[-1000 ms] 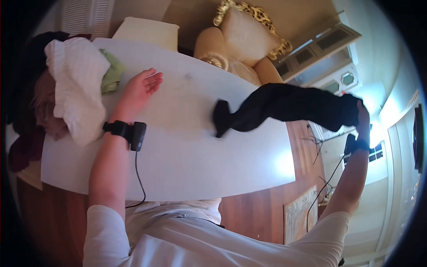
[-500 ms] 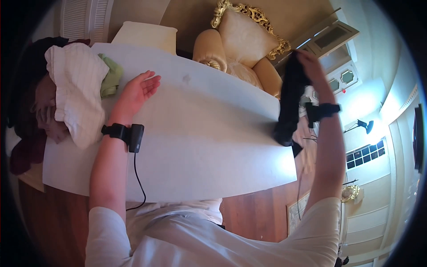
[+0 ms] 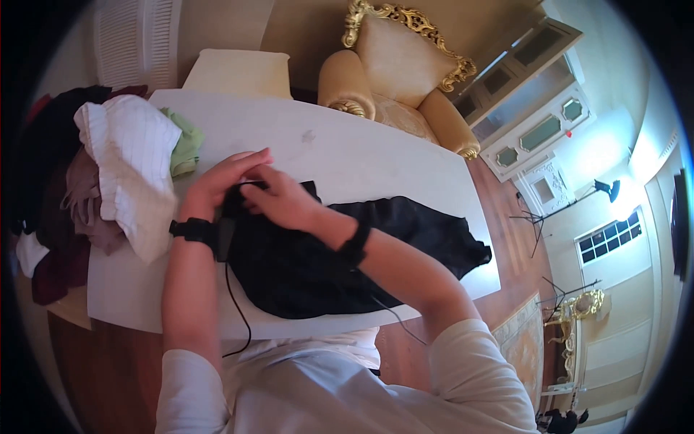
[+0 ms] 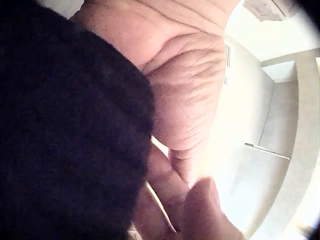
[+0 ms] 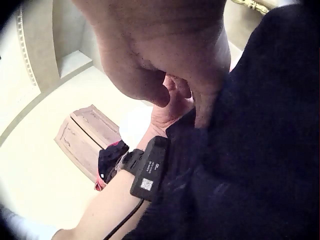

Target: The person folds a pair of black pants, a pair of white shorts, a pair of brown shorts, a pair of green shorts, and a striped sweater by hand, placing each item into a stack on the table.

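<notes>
Across the white table (image 3: 361, 152) lies a black garment (image 3: 303, 275), its narrow end reaching the right edge. My right hand (image 3: 285, 206) has come over to the garment's left end, thumb and fingers curled on the black cloth. Close against it is my left hand (image 3: 217, 181), its fingers extended over the right fingertips. Dark fabric (image 4: 70, 135) fills much of the left wrist view beside the left palm (image 4: 185, 95). From the right wrist, the right hand's bent thumb (image 5: 155, 92) shows, while its fingers partly disappear behind the cloth.
At the table's left end is a heap of clothes: a white striped garment (image 3: 134, 155), a green cloth (image 3: 189, 141), and brown, black and maroon pieces. A cream stool (image 3: 238, 72) and a gilded armchair (image 3: 401, 79) stand beyond the far edge. Cables run from both wrist cameras.
My right hand has swept from the raised far right to beside the left hand, bringing the black garment down over the table. The left hand has stayed near its place.
</notes>
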Tool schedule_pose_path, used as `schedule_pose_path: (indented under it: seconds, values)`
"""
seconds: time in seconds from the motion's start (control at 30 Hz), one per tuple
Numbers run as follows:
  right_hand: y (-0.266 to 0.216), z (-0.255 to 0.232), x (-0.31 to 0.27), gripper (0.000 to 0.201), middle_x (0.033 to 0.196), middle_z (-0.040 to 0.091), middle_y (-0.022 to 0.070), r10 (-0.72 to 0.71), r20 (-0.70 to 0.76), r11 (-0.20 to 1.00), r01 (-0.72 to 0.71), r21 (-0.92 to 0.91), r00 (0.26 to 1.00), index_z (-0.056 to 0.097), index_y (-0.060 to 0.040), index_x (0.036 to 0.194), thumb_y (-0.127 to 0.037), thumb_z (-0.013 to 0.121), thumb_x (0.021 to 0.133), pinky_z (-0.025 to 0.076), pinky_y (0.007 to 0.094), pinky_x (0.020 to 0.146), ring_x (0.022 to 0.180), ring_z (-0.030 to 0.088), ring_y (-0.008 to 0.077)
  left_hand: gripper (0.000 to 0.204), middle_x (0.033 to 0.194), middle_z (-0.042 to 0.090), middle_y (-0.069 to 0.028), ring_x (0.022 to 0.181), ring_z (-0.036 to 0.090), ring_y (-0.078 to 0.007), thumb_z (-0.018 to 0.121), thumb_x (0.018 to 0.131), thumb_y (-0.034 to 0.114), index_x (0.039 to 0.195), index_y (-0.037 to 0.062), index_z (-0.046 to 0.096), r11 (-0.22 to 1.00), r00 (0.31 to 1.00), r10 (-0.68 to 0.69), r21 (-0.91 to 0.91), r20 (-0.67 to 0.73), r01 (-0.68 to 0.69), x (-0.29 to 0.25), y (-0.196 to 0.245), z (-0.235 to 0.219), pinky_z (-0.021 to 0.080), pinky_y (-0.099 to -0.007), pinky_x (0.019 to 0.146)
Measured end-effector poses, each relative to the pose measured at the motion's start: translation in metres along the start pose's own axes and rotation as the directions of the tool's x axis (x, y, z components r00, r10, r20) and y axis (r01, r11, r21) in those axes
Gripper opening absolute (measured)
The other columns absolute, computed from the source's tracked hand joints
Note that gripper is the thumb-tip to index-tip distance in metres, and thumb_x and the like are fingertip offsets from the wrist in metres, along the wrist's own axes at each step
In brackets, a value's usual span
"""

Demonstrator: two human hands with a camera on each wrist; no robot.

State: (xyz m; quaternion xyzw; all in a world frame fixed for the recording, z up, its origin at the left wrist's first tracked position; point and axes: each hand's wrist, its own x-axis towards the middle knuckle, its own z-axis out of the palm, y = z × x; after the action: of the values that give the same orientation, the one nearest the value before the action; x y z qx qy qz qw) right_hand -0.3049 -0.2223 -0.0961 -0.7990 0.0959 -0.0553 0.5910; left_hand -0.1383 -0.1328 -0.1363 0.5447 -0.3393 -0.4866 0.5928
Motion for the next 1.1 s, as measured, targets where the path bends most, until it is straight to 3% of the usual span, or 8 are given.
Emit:
schedule_pose_path:
  seconds: [0.07,0.3,0.53,0.63,0.73,0.93,1.03,1.1]
  values:
    - [0.005,-0.031,-0.013,0.033,0.112,0.072,0.0110,-0.224,0.021,0.929,0.220,-0.297,0.974,0.061,0.0009,0.132,-0.014,0.066,0.103,0.060,0.0331,0.081,0.094,0.073,0.0179,0.055,0.120,0.072,-0.0087,0.115,0.065,-0.0158,0.067,0.101,0.049,0.135,0.0057,0.064,0.999,0.998,0.001,0.033,0.066,-0.003,-0.002,0.001,-0.001,0.047,-0.0303,0.105]
    - [0.021,-0.192,-0.080,0.044,0.115,0.072,0.0093,0.130,0.016,0.677,-0.077,-0.732,0.991,0.068,-0.0037,0.123,-0.024,0.084,0.087,0.055,0.0362,0.098,0.110,0.069,0.0213,0.060,0.127,0.067,-0.0111,0.120,0.062,-0.0194,0.079,0.087,0.018,0.143,0.0088,0.059,0.956,0.985,-0.054,0.294,0.164,0.003,-0.013,0.011,0.000,0.044,-0.0329,0.108]
    - [0.065,-0.275,-0.158,0.042,0.103,0.073,0.0081,0.610,-0.055,0.246,-0.255,-0.935,0.791,0.071,-0.0071,0.117,-0.016,0.085,0.078,0.057,0.0353,0.083,0.093,0.070,0.0222,0.052,0.120,0.069,-0.0097,0.110,0.065,-0.0169,0.076,0.087,0.013,0.136,0.0035,0.063,0.997,0.966,-0.029,0.073,0.258,0.011,-0.009,0.004,-0.013,0.049,-0.0314,0.102]
    - [0.102,-0.306,-0.179,0.039,0.089,0.073,0.0081,0.592,-0.030,0.294,-0.251,-0.922,0.805,0.070,-0.0068,0.115,-0.015,0.085,0.079,0.058,0.0365,0.076,0.084,0.071,0.0230,0.050,0.114,0.072,-0.0076,0.106,0.066,-0.0144,0.077,0.088,0.016,0.134,0.0006,0.063,0.989,0.958,-0.125,0.105,0.258,0.101,-0.013,0.015,-0.007,0.050,-0.0298,0.100]
    - [0.061,-0.261,-0.185,0.032,0.080,0.072,0.0088,0.224,-0.424,0.513,-0.476,-0.714,0.877,0.070,-0.0048,0.109,-0.015,0.084,0.082,0.058,0.0360,0.072,0.081,0.072,0.0238,0.055,0.117,0.072,-0.0080,0.107,0.066,-0.0150,0.079,0.088,0.020,0.138,0.0023,0.063,0.939,0.950,-0.192,0.327,0.247,0.104,-0.013,0.017,-0.003,0.049,-0.0296,0.101]
    - [0.078,-0.294,-0.161,0.032,0.085,0.072,0.0113,0.591,-0.307,0.496,-0.636,-0.591,0.746,0.065,-0.0037,0.113,-0.014,0.081,0.086,0.058,0.0395,0.071,0.083,0.073,0.0309,0.053,0.115,0.070,-0.0064,0.110,0.063,-0.0133,0.076,0.091,0.014,0.142,0.0084,0.062,0.952,0.981,-0.009,0.303,0.194,-0.051,-0.012,0.010,-0.014,0.048,-0.0303,0.102]
    - [0.133,-0.348,-0.138,0.037,0.095,0.073,0.0172,-0.356,-0.700,0.544,-0.472,-0.694,0.619,0.061,-0.0029,0.121,-0.010,0.076,0.088,0.058,0.0450,0.075,0.088,0.072,0.0379,0.047,0.113,0.067,-0.0052,0.108,0.062,-0.0138,0.070,0.096,0.009,0.142,0.0077,0.061,0.949,0.929,0.311,0.124,-0.201,-0.290,-0.004,0.005,-0.013,0.048,-0.0287,0.100]
    - [0.105,-0.331,-0.127,0.040,0.103,0.072,0.0212,-0.499,-0.719,0.558,-0.454,-0.694,0.485,0.059,-0.0031,0.126,-0.009,0.073,0.088,0.057,0.0477,0.082,0.095,0.070,0.0413,0.044,0.121,0.068,-0.0099,0.115,0.063,-0.0191,0.069,0.097,0.010,0.140,0.0058,0.061,0.903,0.802,0.430,0.175,-0.415,-0.393,0.018,-0.014,-0.026,0.049,-0.0317,0.103]
